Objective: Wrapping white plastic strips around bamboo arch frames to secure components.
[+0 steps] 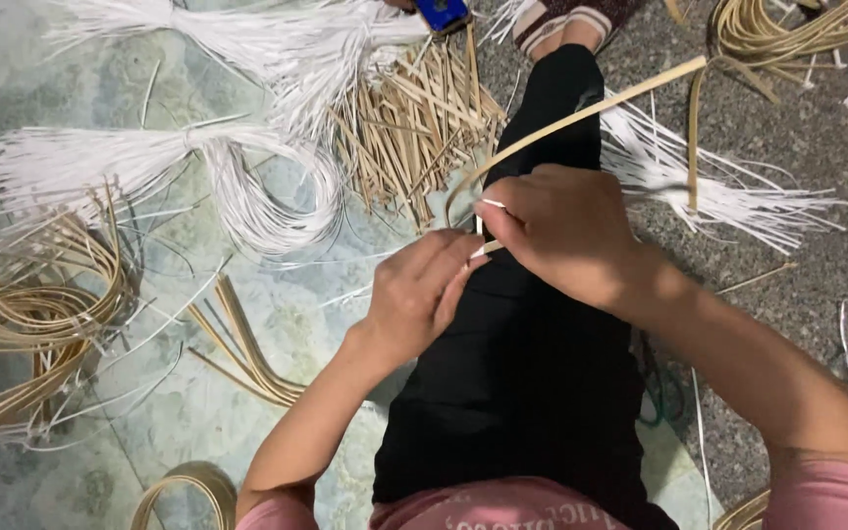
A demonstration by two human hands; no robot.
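No packages or signs in view; only labelled-looking item is a small blue rectangular object (441,13) at the top edge, on the floor (188,393), partly cut off.

Right hand (566,231): fingers curled tight, pinching a long tan cane strip (581,116) near its lower end. Strip rises from the hand up and to the right, then bends sharply down near the top right. A thin white strand (491,203) shows at the fingertips, touching the strip.

Left hand (424,294): fingers nearly closed, tips meeting the right hand's fingertips at the same spot on the strip. Short tan end (488,247) pokes out between the two hands. Can't tell exactly which hand bears the white strand.

Both hands sit above the person's outstretched leg in black trousers (532,373), over the thigh.

Around:
- white strand bundles (247,186) on the floor left of the leg, one looped, one fanned out at top
- another white fan (699,186) right of the leg, just beyond the right hand
- pile of short tan sticks (414,128) between the white bundles and the leg
- coiled tan cane (22,314) at far left, more coils (787,29) top right
- few loose tan strips (247,358) near the left forearm
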